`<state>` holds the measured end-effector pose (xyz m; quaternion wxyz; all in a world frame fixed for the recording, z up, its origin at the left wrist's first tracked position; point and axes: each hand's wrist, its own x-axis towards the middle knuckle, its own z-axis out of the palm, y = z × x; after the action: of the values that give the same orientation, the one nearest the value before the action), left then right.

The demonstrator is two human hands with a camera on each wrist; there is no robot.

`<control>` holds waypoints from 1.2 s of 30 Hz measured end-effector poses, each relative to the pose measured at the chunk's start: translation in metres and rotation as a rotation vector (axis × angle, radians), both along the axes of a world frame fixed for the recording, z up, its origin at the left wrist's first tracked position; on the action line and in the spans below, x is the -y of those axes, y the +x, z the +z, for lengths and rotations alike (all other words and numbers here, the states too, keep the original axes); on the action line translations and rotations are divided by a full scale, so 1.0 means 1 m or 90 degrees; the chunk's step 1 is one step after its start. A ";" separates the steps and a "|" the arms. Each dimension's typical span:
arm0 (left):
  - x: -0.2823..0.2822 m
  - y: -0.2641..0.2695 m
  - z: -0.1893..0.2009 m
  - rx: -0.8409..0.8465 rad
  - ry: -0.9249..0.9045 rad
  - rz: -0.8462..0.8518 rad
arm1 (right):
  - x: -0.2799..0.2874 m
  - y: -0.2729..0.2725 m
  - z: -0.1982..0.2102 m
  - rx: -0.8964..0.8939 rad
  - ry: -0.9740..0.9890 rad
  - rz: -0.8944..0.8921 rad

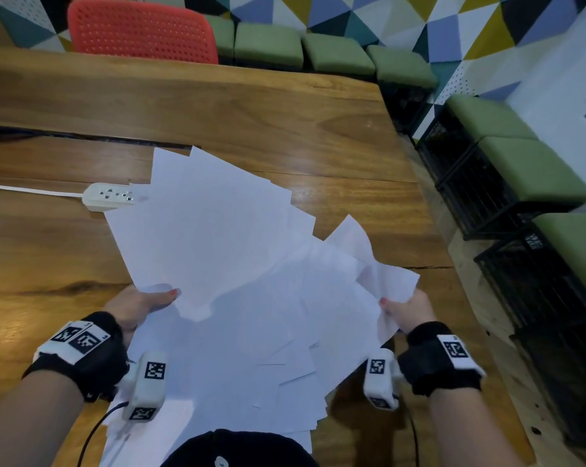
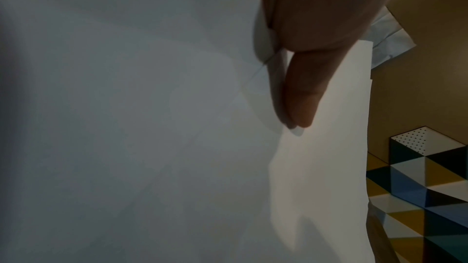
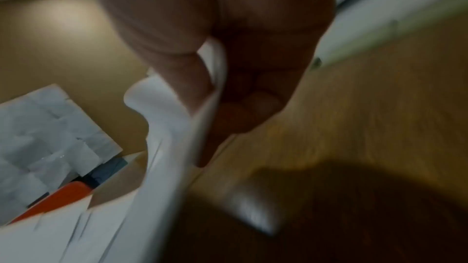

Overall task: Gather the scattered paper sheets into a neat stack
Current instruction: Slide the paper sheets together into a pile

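While both hands are busy, the sheets [image 1: 237, 264] hang in a loose, fanned-out bundle above the counter [image 1: 217, 109], nowhere near squared up. Corners stick out at all angles, and some near sheets droop toward the person's lap. The left hand [image 1: 140, 306] pinches the bundle's left edge, thumb on top, and the left wrist view shows a finger [image 2: 301, 95] lying flat against the paper. The right hand [image 1: 407, 308] pinches the right edge, where the paper is crumpled and curled over; in the right wrist view, which is pretty blurry, the sheet edge [image 3: 210, 111] runs between thumb and fingers. So both hands are clamped on paper, well apart, 1 at each side.

Stuff around: a white power strip [image 1: 111, 196] lies on the counter just left of the bundle, its cord [image 1: 29, 189] running off to the left. The far-left corner of the sheets overlaps its right end in the head view, but I can't tell if they touch. A dark groove [image 1: 83, 138] runs across the wood beyond the paper. Behind the counter there's 1 red chair [image 1: 140, 30], then a row of green stools [image 1: 335, 53] on black crates along the patterned wall [image 1: 453, 21] and down the right side. Both wrists wear black straps with tagged white camera units [image 1: 148, 385].
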<state>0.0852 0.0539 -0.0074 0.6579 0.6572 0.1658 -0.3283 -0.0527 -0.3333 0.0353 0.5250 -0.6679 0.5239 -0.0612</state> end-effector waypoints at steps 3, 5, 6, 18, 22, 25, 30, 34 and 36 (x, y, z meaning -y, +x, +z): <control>0.005 -0.003 0.009 -0.010 -0.003 -0.007 | 0.013 0.000 0.006 0.136 0.050 -0.043; 0.008 -0.004 0.015 -0.017 0.012 -0.007 | 0.009 -0.001 -0.004 0.229 0.195 -0.073; 0.009 -0.004 0.014 -0.017 0.023 -0.005 | 0.000 -0.002 -0.010 0.235 0.245 -0.071; 0.005 -0.001 0.008 -0.013 0.017 -0.004 | 0.007 0.002 -0.012 -0.111 -0.032 0.182; 0.004 0.001 0.009 -0.008 0.044 -0.008 | 0.025 0.025 -0.004 -0.095 -0.053 0.178; 0.006 -0.001 0.017 -0.010 0.053 -0.001 | 0.045 0.041 0.003 -0.116 -0.208 0.176; 0.001 -0.001 0.025 -0.030 0.047 0.002 | 0.063 0.057 0.021 -0.258 -0.232 0.334; -0.003 0.006 0.021 -0.039 0.071 -0.017 | 0.051 0.072 0.014 -0.285 -0.144 0.430; 0.001 0.009 0.020 -0.041 0.075 -0.033 | 0.035 0.082 0.008 -0.240 -0.036 0.415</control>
<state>0.0942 0.0533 0.0126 0.6038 0.6878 0.1886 -0.3561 0.0290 -0.3684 0.0432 0.3929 -0.8133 0.3692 0.2189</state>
